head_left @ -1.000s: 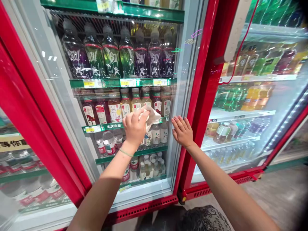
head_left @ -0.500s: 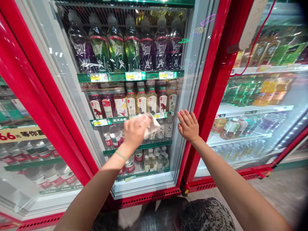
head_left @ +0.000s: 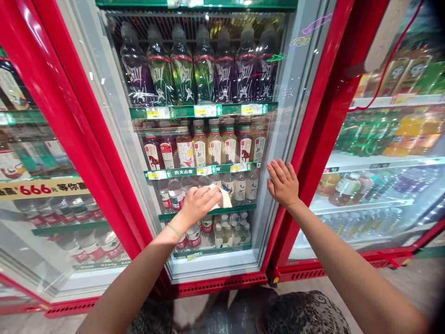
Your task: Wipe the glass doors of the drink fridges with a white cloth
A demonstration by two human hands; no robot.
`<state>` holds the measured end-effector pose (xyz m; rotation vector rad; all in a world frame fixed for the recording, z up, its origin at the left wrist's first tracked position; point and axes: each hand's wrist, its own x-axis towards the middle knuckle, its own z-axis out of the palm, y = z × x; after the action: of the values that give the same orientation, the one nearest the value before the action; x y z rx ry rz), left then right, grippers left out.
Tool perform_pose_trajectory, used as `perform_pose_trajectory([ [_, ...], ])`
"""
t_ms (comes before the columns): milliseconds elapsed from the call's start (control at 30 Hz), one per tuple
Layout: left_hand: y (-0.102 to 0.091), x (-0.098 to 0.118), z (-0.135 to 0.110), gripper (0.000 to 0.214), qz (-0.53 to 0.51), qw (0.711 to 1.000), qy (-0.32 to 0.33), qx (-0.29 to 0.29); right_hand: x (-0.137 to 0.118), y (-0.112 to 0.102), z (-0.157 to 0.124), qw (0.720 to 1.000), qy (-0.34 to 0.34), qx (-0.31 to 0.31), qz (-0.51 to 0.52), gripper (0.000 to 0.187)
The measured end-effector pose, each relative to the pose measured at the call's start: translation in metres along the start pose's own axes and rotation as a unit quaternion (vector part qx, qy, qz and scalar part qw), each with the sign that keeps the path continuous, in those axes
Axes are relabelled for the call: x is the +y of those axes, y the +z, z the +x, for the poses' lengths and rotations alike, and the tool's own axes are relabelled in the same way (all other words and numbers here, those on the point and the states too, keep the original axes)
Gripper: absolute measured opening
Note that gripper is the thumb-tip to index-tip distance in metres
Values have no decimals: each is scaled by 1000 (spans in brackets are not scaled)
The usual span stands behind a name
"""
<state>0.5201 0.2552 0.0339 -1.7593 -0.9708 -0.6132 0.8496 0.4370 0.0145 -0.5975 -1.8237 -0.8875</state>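
Note:
Against the glass door (head_left: 222, 265) of a red drinks fridge, my left hand (head_left: 199, 203) presses a white cloth (head_left: 225, 198), which sticks out past the fingertips. The hand is in front of the shelf of clear water bottles (head_left: 239, 188). A thin light band circles that wrist. My right hand (head_left: 283, 182) lies flat at the right side of the door, by the red frame (head_left: 314, 125), fingers stretched out and holding nothing. Behind the glass stand dark sports-drink bottles (head_left: 179, 74) and, one shelf lower, tea bottles (head_left: 215, 144).
Another glass-fronted fridge (head_left: 377, 162) stands on the right, with a red cord (head_left: 373, 99) hanging in front of it. More shelved bottles (head_left: 69, 208) show at the left behind a red frame. My patterned clothing (head_left: 309, 313) shows at the bottom, above the floor.
My left hand has slid the cloth downward over the glass, from the tea shelf's edge to the water bottles. My right hand keeps its place on the door. The whole view has shifted slightly.

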Motion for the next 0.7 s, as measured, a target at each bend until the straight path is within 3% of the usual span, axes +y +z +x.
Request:
perform_pose_trajectory([
  [133, -12, -26, -5, 23, 63, 984, -145, 86, 0, 0, 0, 1000, -12, 21, -2, 71],
  [200, -15, -26, -15, 24, 74, 974, -194, 93, -1, 0, 0, 1000, -5, 16, 8, 69],
  [233, -16, -23, -22, 24, 70, 976, -185, 87, -1, 1, 0, 1000, 0, 12, 13, 68],
  [367, -19, -22, -48, 25, 27, 999, -18, 27, 1, 2, -1, 1000, -4, 10, 9, 69],
  [433, -23, -35, -50, 24, 26, 998, -48, 20, 3, 3, -2, 1000, -4, 9, -2, 68],
  [567, -29, -56, -42, 26, 66, 968, -235, 67, -2, 3, -4, 1000, 2, 8, -13, 61],
  [633, -29, -53, -41, 26, 59, 973, -214, 60, -13, 0, 2, 1000, 9, 29, -8, 66],
  [700, -28, -46, -41, 26, 33, 991, -129, 19, -33, -4, 14, 998, 24, 50, 1, 74],
])
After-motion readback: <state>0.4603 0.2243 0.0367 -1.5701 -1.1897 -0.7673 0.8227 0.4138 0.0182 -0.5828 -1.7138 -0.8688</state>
